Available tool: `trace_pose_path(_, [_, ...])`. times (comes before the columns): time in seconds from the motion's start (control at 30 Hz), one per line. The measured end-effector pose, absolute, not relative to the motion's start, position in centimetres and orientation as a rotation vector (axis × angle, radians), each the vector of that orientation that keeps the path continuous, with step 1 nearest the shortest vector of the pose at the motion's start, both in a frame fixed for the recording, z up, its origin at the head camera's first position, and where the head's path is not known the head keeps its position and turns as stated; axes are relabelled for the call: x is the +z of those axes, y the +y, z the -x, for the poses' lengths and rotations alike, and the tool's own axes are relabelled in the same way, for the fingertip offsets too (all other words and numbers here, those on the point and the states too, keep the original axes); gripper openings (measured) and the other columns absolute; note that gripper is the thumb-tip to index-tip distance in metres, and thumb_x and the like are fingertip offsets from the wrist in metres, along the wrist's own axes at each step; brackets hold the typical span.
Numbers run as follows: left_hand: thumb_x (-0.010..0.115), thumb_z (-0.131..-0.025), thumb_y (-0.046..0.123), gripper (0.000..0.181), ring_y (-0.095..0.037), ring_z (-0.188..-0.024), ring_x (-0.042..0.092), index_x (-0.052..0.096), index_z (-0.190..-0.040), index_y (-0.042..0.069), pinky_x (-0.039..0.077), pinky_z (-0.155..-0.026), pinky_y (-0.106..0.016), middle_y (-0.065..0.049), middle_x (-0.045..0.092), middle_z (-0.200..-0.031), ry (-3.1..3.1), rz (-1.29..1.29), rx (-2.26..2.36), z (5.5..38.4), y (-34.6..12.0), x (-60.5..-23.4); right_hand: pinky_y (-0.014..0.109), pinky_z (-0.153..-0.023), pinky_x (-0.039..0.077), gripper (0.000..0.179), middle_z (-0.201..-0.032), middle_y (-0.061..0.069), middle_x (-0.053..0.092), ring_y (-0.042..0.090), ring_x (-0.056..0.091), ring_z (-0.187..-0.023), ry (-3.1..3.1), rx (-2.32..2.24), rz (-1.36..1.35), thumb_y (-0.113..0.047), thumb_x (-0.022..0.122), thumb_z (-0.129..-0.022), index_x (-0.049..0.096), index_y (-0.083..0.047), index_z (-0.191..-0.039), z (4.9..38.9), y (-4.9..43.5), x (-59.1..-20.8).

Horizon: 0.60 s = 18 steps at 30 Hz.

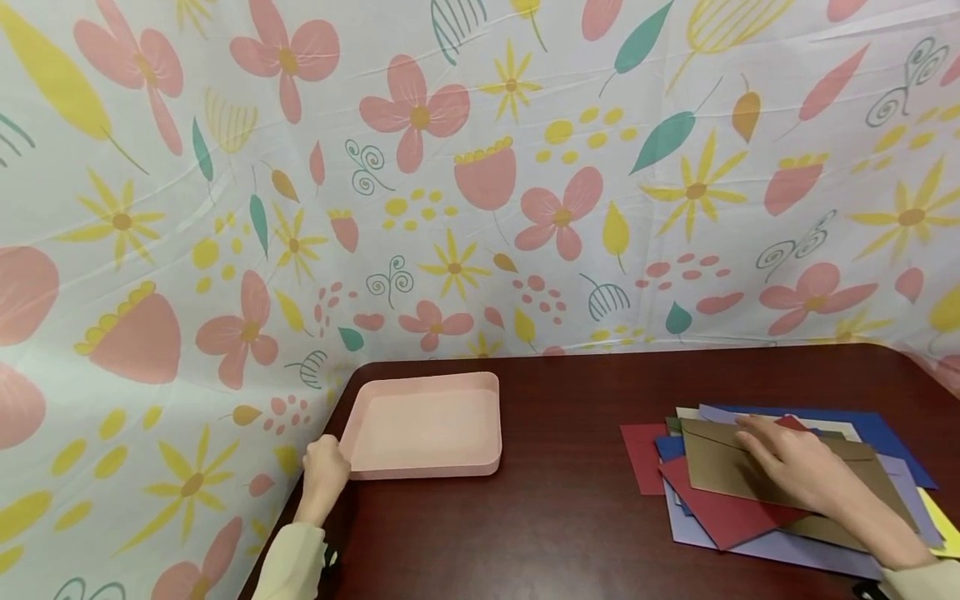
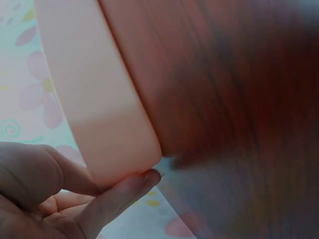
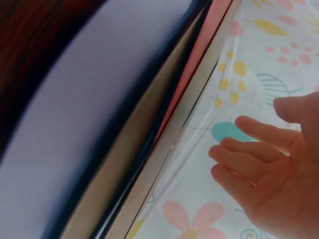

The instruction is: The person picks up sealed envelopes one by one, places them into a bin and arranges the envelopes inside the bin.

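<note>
My left hand (image 1: 325,475) is at the near left corner of a shallow pink tray (image 1: 423,472). In the left wrist view its thumb and fingers (image 2: 124,199) pinch the end of the tray's wall (image 2: 117,134). On the right, my right hand (image 1: 802,471) is held over a loose pile of envelopes, above a bronze-brown envelope (image 1: 720,462). Its fingers (image 3: 244,159) are loosely extended with nothing between them in the right wrist view. Red envelopes (image 1: 735,504), a lavender envelope (image 1: 690,525) and a blue one (image 1: 892,442) lie around and under the brown one.
The dark reddish-brown table (image 1: 555,517) runs between tray and pile. A floral-patterned cloth (image 1: 480,208) hangs behind the table and along its left side. Part of a yellow envelope (image 1: 941,521) sticks out at the pile's right edge.
</note>
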<state>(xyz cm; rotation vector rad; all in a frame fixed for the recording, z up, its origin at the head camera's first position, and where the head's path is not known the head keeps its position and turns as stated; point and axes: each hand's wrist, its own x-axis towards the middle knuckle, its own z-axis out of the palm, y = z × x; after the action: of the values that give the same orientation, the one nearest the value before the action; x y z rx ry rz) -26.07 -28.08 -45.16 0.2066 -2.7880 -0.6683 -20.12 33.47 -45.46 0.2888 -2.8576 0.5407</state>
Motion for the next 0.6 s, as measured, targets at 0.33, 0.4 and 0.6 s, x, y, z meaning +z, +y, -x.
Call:
trace_pose_path(0.33, [0.048, -0.078, -0.012, 0.035, -0.012, -0.048, 0.033, 0.035, -0.055, 0.012, 0.030, -0.046, -0.026, 0.002, 0.033, -0.052, -2.891, -0.145, -0.718, 24.4, -25.9, -45.0, 0.033, -0.051, 0.044, 0.024, -0.088, 0.017, 0.071, 0.009, 0.053, -0.057, -2.859, 0.505, -0.222, -0.012, 0.065, -0.090, 0.067, 0.002, -0.109, 19.9, 34.4, -45.7])
trace_pose_path(0.4, [0.050, -0.076, -0.012, 0.028, -0.013, -0.048, 0.035, 0.044, -0.056, 0.007, 0.031, -0.046, -0.026, 0.001, 0.038, -0.052, -2.889, -0.106, -0.723, 24.0, -25.3, -45.0, 0.027, -0.048, 0.036, 0.021, -0.082, 0.012, 0.071, 0.004, 0.042, -0.051, -2.815, 0.462, -0.222, -0.010, 0.068, -0.086, 0.069, 0.001, -0.104, 19.9, 35.0, -46.0])
trace_pose_path(0.6, [0.057, -0.077, -0.009, 0.012, -0.013, -0.049, 0.046, 0.066, -0.076, -0.001, 0.037, -0.047, -0.026, -0.004, 0.058, -0.060, -2.884, 0.008, -0.753, 23.1, -23.4, -45.0, 0.028, -0.047, 0.029, 0.019, -0.071, 0.011, 0.065, 0.011, 0.038, -0.049, -2.841, 0.479, -0.111, -0.006, 0.065, -0.085, 0.067, 0.008, -0.099, 20.1, 37.2, -46.4])
